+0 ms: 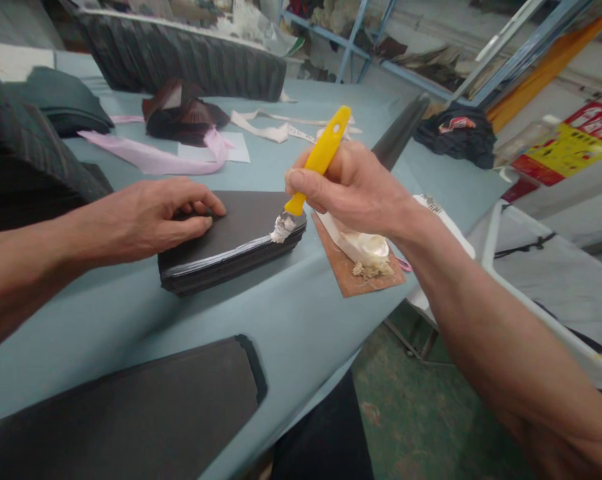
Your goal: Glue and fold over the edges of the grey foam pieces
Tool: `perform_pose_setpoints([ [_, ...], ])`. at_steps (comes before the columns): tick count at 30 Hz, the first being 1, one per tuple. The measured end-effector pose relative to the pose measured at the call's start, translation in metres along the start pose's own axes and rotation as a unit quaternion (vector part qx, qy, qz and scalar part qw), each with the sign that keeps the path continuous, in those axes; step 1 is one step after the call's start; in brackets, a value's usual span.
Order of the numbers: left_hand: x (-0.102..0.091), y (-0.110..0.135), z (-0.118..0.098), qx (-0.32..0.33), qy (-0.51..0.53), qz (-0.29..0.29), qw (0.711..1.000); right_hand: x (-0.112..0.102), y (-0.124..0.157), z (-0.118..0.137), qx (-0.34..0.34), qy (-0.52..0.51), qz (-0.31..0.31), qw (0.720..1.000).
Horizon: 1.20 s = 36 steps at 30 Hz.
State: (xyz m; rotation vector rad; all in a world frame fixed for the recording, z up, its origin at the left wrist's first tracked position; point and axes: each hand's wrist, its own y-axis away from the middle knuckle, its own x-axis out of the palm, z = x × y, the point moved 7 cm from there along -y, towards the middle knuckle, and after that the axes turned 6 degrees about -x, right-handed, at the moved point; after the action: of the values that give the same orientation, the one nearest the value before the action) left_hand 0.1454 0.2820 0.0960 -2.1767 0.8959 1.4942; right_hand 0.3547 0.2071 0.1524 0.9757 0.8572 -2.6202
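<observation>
A stack of dark sheets [241, 217] lies on the blue-covered table, with a streak of white paste along its near edge. My left hand [173, 213] rests on the left part of the stack, pressing on its top with thumb and fingers apart. In my right hand [348, 177] is a brush with a yellow handle [325, 150], held tilted. Its short head is caked in white paste and touches the near edge of the stack toward the right end. Beneath my right wrist sits a white paste-smeared container [358, 243] on a brown board [343, 280].
Another dark stack [131, 413] lies at the table's near left. Behind are a pink cloth strip [155, 157], white tape [268, 130], a dark bundle [181, 113] and a long row of dark pieces [181, 57]. The table edge drops to a green floor [411, 407] at right.
</observation>
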Motion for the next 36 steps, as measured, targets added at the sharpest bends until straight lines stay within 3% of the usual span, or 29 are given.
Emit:
perform_pose_setpoints([
  [9, 0.001, -0.001, 0.006, -0.009, 0.008, -0.008, 1.000, -0.019, 0.003, -0.018, 0.061, 0.075, -0.062, 0.993],
  [13, 0.002, -0.001, 0.009, 0.024, 0.020, -0.033, 0.999, -0.026, 0.003, -0.022, 0.106, 0.116, -0.081, 0.984],
  [24, 0.005, -0.006, 0.017, 0.040, 0.034, -0.049, 0.997, -0.047, 0.008, -0.006, 0.131, 0.203, -0.115, 0.964],
  [29, 0.007, -0.003, 0.017, 0.026, 0.056, -0.031, 0.998, -0.033, 0.011, 0.013, 0.145, 0.131, -0.130, 0.972],
  [36, 0.003, 0.000, 0.005, 0.033, 0.038, -0.007, 0.999, -0.001, 0.003, 0.030, 0.055, -0.014, -0.148, 0.987],
])
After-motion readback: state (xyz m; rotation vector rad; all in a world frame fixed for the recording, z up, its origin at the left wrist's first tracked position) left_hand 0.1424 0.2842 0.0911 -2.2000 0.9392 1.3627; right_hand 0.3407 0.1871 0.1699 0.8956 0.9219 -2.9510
